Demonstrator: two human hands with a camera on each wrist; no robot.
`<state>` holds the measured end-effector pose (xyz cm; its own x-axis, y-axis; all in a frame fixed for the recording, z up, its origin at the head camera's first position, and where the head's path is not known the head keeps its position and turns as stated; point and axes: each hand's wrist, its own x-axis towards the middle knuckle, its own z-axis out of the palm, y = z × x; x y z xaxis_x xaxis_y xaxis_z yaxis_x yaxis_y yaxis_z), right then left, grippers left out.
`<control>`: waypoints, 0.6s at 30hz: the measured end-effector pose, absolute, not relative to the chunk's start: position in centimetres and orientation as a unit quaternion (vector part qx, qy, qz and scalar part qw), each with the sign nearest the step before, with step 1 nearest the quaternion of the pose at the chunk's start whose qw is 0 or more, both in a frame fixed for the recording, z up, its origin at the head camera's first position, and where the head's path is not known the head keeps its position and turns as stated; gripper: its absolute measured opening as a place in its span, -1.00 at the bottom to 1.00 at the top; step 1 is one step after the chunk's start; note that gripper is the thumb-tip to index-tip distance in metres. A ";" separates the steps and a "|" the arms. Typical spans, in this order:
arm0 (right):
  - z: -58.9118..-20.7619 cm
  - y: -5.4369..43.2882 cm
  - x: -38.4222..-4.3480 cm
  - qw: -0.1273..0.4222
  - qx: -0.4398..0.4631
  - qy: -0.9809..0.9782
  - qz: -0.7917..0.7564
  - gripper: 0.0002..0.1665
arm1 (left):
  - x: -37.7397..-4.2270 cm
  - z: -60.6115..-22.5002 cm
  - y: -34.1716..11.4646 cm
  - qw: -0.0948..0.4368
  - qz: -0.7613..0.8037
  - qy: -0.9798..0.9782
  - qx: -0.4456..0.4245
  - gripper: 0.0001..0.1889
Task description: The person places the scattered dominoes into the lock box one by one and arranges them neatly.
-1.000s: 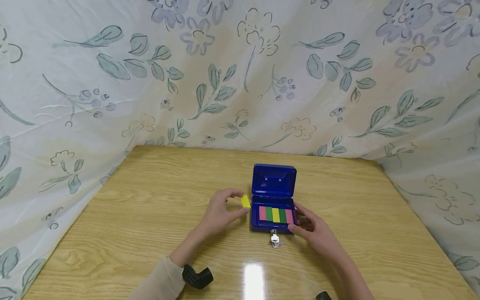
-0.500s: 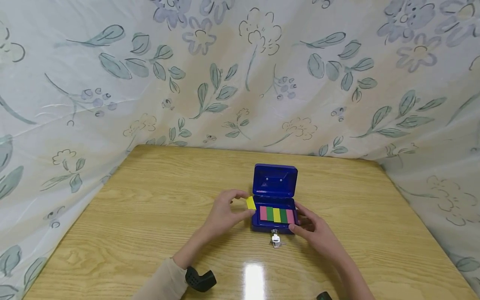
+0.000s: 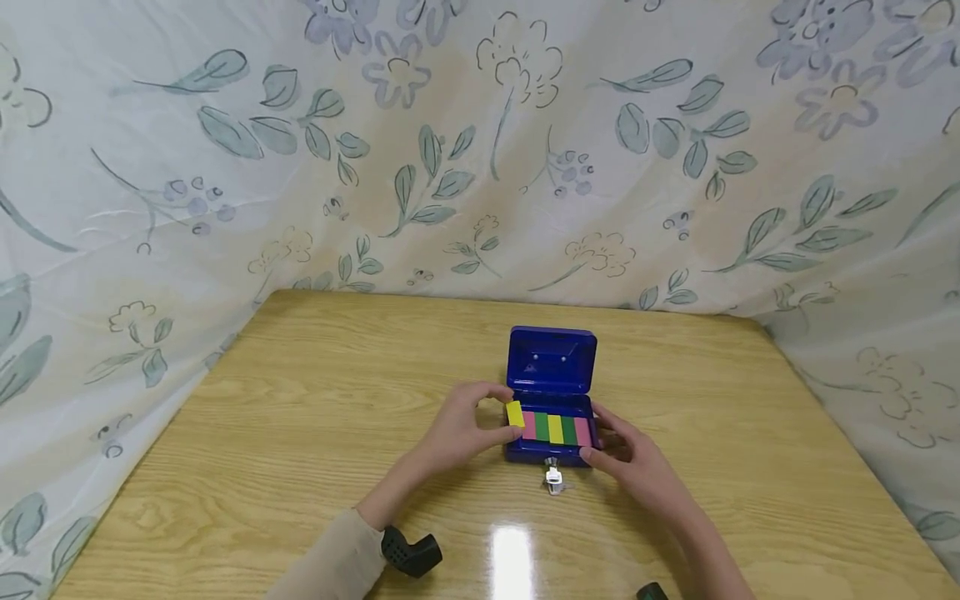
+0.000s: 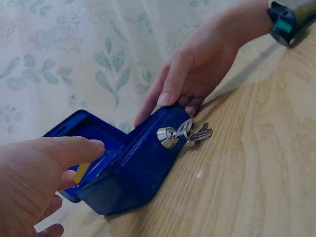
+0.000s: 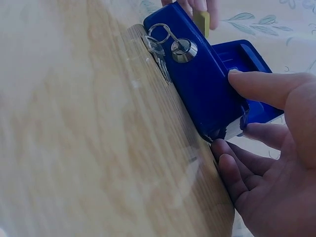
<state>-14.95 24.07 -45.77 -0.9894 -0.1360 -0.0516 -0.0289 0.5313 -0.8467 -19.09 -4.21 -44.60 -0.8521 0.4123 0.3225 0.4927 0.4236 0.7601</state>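
A blue metal cash box (image 3: 528,454) stands on the table with its lid (image 3: 551,360) raised. Inside lies a row of pink, green and yellow blocks (image 3: 556,428). Between thumb and fingers my left hand (image 3: 459,429) pinches a yellow block (image 3: 515,414) over the box's left end, beside the row. In the left wrist view this yellow block (image 4: 81,173) is partly hidden behind the thumb. My right hand (image 3: 637,467) grips the box's right end, thumb on the front rim and fingers along the side, as the right wrist view also shows.
Keys on a ring (image 3: 553,480) hang from the lock (image 5: 183,50) on the box's front. The wooden table (image 3: 337,375) is backed by a floral curtain (image 3: 450,167). A black wrist device (image 3: 412,552) is by the left sleeve.
My left hand has moved right with the yellow block, from beside the box to over its left end. The right hand keeps its hold on the box.
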 end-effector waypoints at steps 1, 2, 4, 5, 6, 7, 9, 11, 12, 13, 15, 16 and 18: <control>-45.7 24.1 -15.0 0.057 -0.047 0.873 -0.483 -0.13 | -19.3 -44.6 -4.1 0.043 -0.458 -0.845 -0.273 -0.53; -45.7 24.1 -15.0 0.058 -0.047 0.873 -0.483 -0.13 | -19.4 -44.6 -4.0 0.043 -0.452 -0.847 -0.278 -0.53; -45.7 24.1 -15.0 0.059 -0.048 0.871 -0.484 -0.12 | -19.7 -44.4 -3.7 0.045 -0.433 -0.854 -0.284 -0.54; -45.7 24.0 -15.0 0.059 -0.049 0.871 -0.486 -0.12 | -19.9 -44.4 -3.6 0.048 -0.424 -0.858 -0.287 -0.54; -45.7 24.0 -15.0 0.059 -0.049 0.870 -0.487 -0.12 | -20.1 -44.3 -3.6 0.049 -0.414 -0.862 -0.290 -0.54; -45.7 24.0 -15.0 0.059 -0.049 0.869 -0.488 -0.11 | -20.2 -44.2 -3.4 0.050 -0.403 -0.866 -0.292 -0.54; -45.7 24.1 -15.0 0.058 -0.049 0.869 -0.490 -0.11 | -20.4 -44.0 -3.2 0.054 -0.384 -0.874 -0.292 -0.54; -45.7 24.1 -15.0 0.058 -0.049 0.868 -0.490 -0.12 | -20.5 -43.8 -3.1 0.055 -0.371 -0.879 -0.294 -0.53; -45.7 24.1 -15.0 0.058 -0.050 0.869 -0.489 -0.12 | -20.6 -43.8 -3.1 0.054 -0.367 -0.881 -0.294 -0.53; -45.7 24.1 -15.0 0.058 -0.051 0.868 -0.490 -0.13 | -20.6 -43.7 -3.0 0.054 -0.363 -0.883 -0.294 -0.52; -45.7 24.2 -15.0 0.058 -0.053 0.867 -0.492 -0.13 | -20.7 -43.8 -3.0 0.054 -0.355 -0.884 -0.299 -0.51; -45.7 24.2 -14.9 0.058 -0.055 0.866 -0.493 -0.14 | -20.7 -43.8 -3.0 0.055 -0.352 -0.885 -0.302 -0.51; -45.8 24.2 -14.9 0.058 -0.057 0.865 -0.495 -0.14 | -20.9 -44.0 -2.9 0.058 -0.345 -0.885 -0.308 -0.50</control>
<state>-14.90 24.18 -45.76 -0.9867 -0.1563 -0.0438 -0.0415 0.5034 -0.8630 -20.86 -2.95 -44.01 -0.8038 0.5047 0.3149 0.5846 0.5726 0.5747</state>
